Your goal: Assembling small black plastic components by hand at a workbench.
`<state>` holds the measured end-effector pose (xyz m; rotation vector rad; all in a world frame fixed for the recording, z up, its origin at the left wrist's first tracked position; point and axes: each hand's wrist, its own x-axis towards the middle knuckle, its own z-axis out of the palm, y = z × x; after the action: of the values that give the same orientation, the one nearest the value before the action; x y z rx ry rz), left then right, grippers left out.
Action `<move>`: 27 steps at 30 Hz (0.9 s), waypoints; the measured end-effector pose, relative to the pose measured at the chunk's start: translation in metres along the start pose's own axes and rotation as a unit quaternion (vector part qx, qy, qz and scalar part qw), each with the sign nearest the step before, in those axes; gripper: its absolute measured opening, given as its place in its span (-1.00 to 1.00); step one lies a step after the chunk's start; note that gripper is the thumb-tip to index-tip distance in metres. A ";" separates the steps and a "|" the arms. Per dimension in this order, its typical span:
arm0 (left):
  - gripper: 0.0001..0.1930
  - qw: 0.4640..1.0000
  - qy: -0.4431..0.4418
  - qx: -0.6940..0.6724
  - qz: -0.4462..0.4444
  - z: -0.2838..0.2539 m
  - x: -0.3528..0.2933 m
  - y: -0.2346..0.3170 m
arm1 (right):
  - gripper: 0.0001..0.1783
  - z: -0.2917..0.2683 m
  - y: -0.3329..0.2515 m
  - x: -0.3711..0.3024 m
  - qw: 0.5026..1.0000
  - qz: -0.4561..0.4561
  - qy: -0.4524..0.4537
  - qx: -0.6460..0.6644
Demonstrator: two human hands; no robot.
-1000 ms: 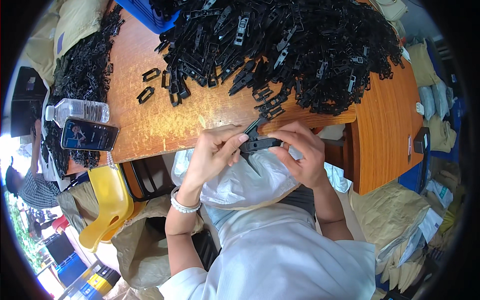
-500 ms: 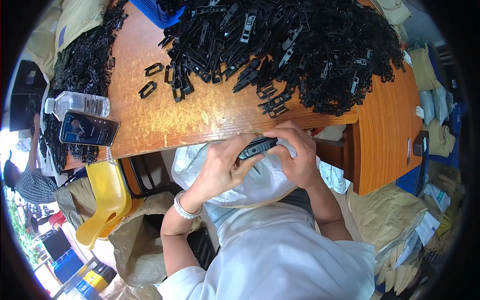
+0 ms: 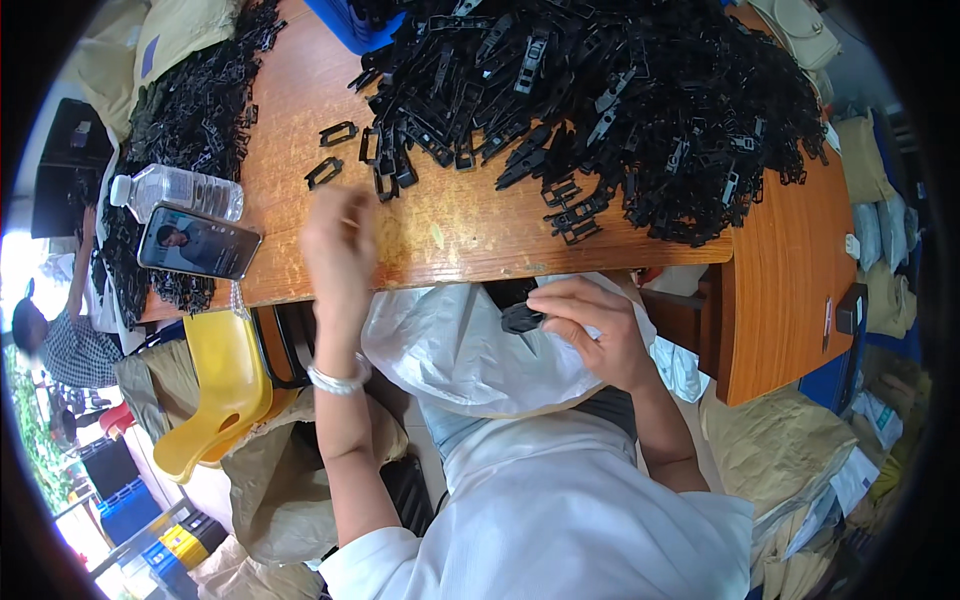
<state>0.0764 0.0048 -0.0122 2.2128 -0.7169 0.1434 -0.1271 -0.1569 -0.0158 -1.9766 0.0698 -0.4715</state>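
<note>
A small assembly workshop is showing itself here; black plastic clips are heaping over a worn wooden table; stuffed sacks are crowding the floor.

The left hand is raised over the wooden surface, empty and blurred. At four o'clock from it, the right hand pinches a black clip above a white bag. A heap of black clips lies at twelve o'clock.
</note>
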 end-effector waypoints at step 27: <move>-0.56 0.584 -0.345 -0.678 -0.283 0.042 -0.060 0.045 | -0.70 -0.024 -0.004 0.009 0.981 -0.143 0.071 -0.109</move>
<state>-0.0032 -0.0228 -0.0304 0.7483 -0.2025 -1.2542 -0.1280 -0.1783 -0.0009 -2.1754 -0.0790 -0.8224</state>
